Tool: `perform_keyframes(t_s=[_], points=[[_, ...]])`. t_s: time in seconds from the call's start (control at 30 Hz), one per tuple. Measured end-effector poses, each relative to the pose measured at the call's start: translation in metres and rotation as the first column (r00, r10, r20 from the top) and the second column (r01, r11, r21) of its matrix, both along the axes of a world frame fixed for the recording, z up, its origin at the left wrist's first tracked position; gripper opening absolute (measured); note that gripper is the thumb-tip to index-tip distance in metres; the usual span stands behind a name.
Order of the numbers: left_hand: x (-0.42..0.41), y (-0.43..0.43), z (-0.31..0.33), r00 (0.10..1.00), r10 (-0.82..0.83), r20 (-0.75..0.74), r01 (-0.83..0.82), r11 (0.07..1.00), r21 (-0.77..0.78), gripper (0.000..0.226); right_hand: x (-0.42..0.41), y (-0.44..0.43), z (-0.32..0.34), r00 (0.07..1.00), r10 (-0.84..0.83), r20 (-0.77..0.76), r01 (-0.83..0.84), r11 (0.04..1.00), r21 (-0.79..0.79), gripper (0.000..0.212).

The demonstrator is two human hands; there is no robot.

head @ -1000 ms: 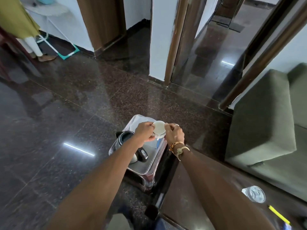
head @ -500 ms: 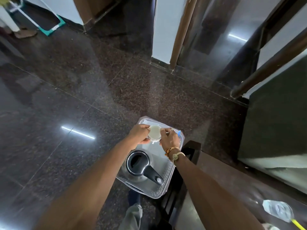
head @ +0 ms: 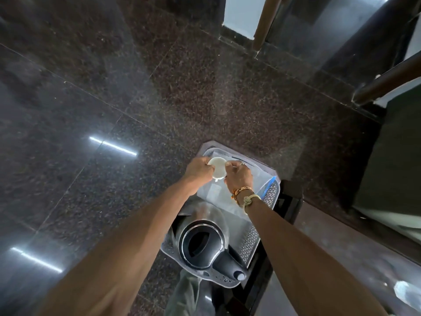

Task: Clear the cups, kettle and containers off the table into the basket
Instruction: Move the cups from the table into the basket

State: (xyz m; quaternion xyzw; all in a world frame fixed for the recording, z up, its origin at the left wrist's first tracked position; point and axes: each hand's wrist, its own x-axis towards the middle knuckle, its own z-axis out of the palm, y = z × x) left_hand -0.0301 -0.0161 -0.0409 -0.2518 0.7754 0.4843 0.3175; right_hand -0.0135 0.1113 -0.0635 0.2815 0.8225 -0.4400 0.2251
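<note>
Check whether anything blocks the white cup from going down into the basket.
Nothing visible blocks it. The left hand and right hand hold the cup over the far end of the basket; the kettle stands at the near end, apart. Only a clear container lies beneath.

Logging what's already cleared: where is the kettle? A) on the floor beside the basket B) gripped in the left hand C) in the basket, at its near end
C: the kettle stands inside the basket at its near end; the left hand and right hand hold a white cup beyond it.
</note>
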Motion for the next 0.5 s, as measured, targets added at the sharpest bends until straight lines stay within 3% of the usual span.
perform_keyframes(t_s=[0.2,0.5], points=[[-0.001,0.003,-0.018,0.994,-0.100,-0.045,0.097,0.993,-0.067,0.017,-0.006,0.000,-0.024,0.999,-0.054,0.004,0.054,0.999,0.003,0.025],[0.013,0.006,0.006,0.993,-0.115,-0.006,0.114,0.987,-0.115,0.024,0.014,0.019,0.006,0.999,0.017,-0.042,-0.014,0.998,0.056,0.033]])
